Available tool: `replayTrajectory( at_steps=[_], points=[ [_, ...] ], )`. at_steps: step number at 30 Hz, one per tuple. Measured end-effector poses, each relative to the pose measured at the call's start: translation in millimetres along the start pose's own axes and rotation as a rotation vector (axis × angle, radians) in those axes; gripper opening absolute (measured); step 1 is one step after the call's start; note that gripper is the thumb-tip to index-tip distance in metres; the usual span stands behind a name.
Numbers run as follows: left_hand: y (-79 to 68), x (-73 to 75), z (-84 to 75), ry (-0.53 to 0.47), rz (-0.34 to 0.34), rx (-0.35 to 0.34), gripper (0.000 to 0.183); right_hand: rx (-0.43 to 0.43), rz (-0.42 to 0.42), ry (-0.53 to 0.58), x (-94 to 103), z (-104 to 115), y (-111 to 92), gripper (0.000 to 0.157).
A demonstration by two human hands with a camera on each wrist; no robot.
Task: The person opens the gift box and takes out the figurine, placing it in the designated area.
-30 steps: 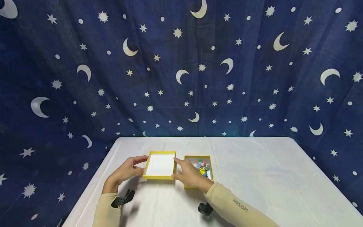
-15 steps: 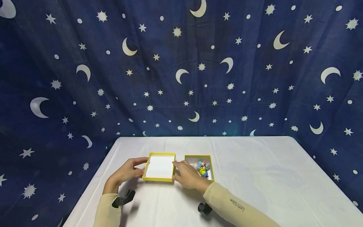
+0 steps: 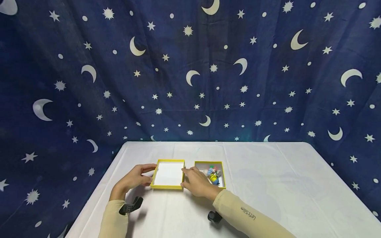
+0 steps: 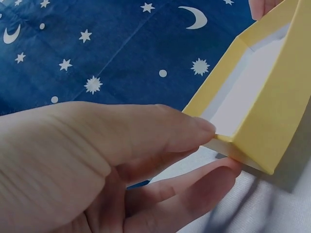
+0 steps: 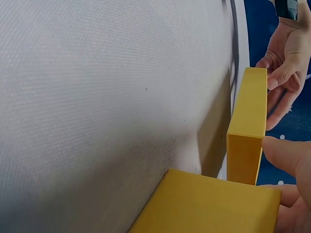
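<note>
A shallow yellow box lid (image 3: pixel 166 187) with a white inside lies tilted, hollow side up, between my two hands. My left hand (image 3: pixel 134 178) pinches its left side; in the left wrist view the thumb sits at the rim of the lid (image 4: pixel 265 131) and fingers are under the corner. At its right side, my right hand (image 3: pixel 197 183) grips with thumb and fingertips. Just right of it, partly behind the right hand, stands a matching yellow box (image 3: pixel 223 175) holding several small toys, among them a yellow-and-blue figure (image 3: pixel 214 179). In the right wrist view a shadow falls beside the lid (image 5: pixel 248 104).
A white cloth covers the table (image 3: pixel 268 185). Behind it hangs a dark blue curtain (image 3: pixel 178 102) with moons and stars. Black wrist cameras, the left one (image 3: pixel 131 206) and the right one (image 3: pixel 214 217), stick out from the sleeves.
The lid has come down slightly, closer to the table, with both hands still on it. The right hand has shifted a little with it. The head view has tilted slightly.
</note>
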State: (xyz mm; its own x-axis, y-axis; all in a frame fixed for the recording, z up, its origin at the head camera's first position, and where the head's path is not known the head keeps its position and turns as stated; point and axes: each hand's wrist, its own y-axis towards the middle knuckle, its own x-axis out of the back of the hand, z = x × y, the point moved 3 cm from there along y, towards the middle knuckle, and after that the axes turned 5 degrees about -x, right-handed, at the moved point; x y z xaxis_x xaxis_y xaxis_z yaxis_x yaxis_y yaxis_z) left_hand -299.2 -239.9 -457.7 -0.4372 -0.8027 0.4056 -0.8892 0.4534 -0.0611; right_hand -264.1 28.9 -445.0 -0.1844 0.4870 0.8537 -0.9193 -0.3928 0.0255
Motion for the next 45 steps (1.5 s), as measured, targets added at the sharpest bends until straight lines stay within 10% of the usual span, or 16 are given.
replayTrajectory(
  at_steps=[45],
  points=[
    [1.7, -0.3, 2.3, 0.141, -0.067, 0.060, 0.052, 0.032, 0.045, -0.246, -7.1, 4.3, 0.1, 0.054]
  ],
)
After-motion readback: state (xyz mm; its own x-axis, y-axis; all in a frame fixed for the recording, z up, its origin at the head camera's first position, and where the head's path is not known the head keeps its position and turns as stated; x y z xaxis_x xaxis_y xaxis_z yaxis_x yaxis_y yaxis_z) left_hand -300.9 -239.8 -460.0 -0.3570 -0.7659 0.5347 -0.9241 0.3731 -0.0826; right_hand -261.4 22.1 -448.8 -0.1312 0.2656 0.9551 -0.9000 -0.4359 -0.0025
